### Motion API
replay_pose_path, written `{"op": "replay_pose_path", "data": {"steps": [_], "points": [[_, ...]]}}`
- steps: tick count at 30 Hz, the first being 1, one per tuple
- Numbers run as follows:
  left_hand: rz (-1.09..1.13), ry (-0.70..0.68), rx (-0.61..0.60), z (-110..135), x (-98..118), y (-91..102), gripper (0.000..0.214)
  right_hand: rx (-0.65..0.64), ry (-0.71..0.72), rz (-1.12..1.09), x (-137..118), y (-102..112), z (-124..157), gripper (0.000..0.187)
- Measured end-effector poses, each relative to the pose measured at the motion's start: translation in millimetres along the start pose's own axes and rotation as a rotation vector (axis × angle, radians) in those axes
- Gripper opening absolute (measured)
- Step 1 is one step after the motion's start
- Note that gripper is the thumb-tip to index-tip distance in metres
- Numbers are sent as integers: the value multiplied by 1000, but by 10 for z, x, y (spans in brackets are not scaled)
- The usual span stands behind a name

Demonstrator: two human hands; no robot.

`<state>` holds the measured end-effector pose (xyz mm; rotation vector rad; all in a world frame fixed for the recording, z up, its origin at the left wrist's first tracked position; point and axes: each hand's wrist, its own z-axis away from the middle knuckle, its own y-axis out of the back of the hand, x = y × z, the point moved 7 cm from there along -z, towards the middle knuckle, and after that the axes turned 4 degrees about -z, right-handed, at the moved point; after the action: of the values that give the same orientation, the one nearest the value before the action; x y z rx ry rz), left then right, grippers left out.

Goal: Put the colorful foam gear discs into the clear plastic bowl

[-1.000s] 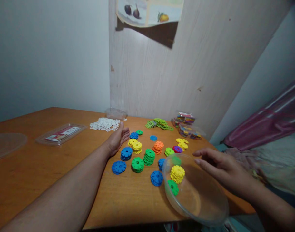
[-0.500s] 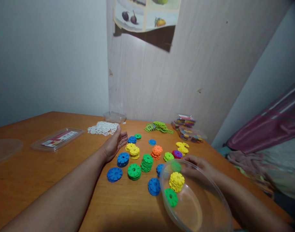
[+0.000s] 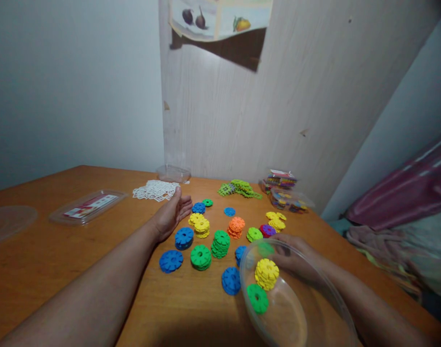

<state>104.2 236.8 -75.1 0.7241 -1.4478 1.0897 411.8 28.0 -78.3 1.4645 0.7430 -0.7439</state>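
Observation:
My left hand (image 3: 172, 216) rests on its edge on the table, palm facing inward, fingers stretched out, holding nothing. Close to it are blue discs (image 3: 198, 207) and a yellow stack of notched discs (image 3: 202, 228). My right hand (image 3: 292, 251) lies at the right side, fingers extended near a purple disc (image 3: 268, 231), partly seen through a clear plastic tub (image 3: 325, 274). Between the hands stand a green stack (image 3: 220, 243) and an orange stack (image 3: 236, 227). Another yellow stack (image 3: 267, 273) shows through the tub; whether it is inside, I cannot tell.
White lattice pieces (image 3: 155, 190) lie at the back left, before a clear container (image 3: 173, 174). A labelled clear lid (image 3: 88, 207) is farther left. Green pieces (image 3: 240, 188) lie at the back. Filled clear boxes (image 3: 290, 200) stand at the back right.
The view has tilted down and shifted slightly, so the tub and discs appear a little farther right. Both hands keep their places on the table.

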Motion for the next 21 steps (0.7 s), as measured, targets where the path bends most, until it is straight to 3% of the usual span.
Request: {"op": "replay_pose_path", "data": {"steps": [6,9,11,14,16,21], "points": [[17,-16,1,21,22,-18,88,36,-29,-19,52,128,99,37],[16,-18,-5,16,23,-18,88,232,-87,-24,31,419,247,45],[7,-14,-6,14,24,-19,90,357,-108,8,-64,624,398,47],[-3,-11,3,11,29,-15,92,366,-6,70,-397,734,615,49],[-2,-12,8,6,30,-12,91,272,63,161,-658,633,721,46],[-11,-11,-2,-11,22,-17,89,-83,138,408,-1141,37,769,36]]}}
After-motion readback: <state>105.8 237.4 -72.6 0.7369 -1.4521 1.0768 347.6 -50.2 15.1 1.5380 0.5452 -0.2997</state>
